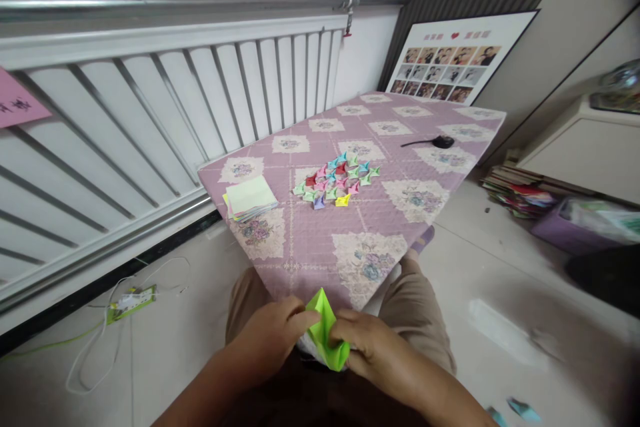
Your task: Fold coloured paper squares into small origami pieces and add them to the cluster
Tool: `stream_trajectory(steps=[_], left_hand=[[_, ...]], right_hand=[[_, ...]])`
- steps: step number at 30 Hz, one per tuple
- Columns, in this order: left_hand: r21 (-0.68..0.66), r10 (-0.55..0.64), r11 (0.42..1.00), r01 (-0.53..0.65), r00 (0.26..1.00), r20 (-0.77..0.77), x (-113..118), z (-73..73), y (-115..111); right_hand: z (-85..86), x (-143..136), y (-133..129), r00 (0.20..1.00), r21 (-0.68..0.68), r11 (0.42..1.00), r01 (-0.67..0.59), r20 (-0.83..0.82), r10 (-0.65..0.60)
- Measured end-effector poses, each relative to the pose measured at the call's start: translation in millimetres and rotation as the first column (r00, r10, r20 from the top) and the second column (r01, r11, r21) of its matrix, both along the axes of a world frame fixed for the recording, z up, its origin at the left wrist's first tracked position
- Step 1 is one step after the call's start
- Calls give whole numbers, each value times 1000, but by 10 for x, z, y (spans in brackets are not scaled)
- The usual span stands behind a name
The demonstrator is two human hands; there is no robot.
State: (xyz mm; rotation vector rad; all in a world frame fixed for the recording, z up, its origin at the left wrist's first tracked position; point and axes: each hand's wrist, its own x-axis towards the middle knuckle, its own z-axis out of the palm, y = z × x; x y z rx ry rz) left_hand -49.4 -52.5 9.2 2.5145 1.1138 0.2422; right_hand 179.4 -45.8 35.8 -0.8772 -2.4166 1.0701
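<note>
Green folded paper (321,328) between the person's hands, just short of the table's (311,237) near corner; tip toward 11 o'clock, long axis running 11 to 5. Left hand (274,330) pinches its 9 o'clock edge, narrow grip. Right hand (369,341) curled on the 3 o'clock side, gripping; fingers hide part of the paper. Beyond: small folded pieces (341,183) at 12, paper stack (251,195) at 11, black long-handled object (443,141) at 1.

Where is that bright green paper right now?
In the head view, the bright green paper is at the bottom centre, held between the left hand and the right hand, by the near end of the flowered tablecloth.
</note>
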Motion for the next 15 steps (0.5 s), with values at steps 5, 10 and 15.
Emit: stream_trajectory(steps=[5, 10, 15], left_hand=[[62, 83, 993, -103, 963, 257, -76, -45, -10], [42, 167, 980, -192, 925, 342, -73, -126, -36], [7, -25, 1000, 24, 926, 376, 72, 35, -68]], right_hand=[[43, 33, -10, 994, -131, 990, 47, -93, -59], [55, 58, -42, 985, -200, 975, 93, -125, -120], [78, 41, -36, 985, -250, 967, 50, -151, -90]])
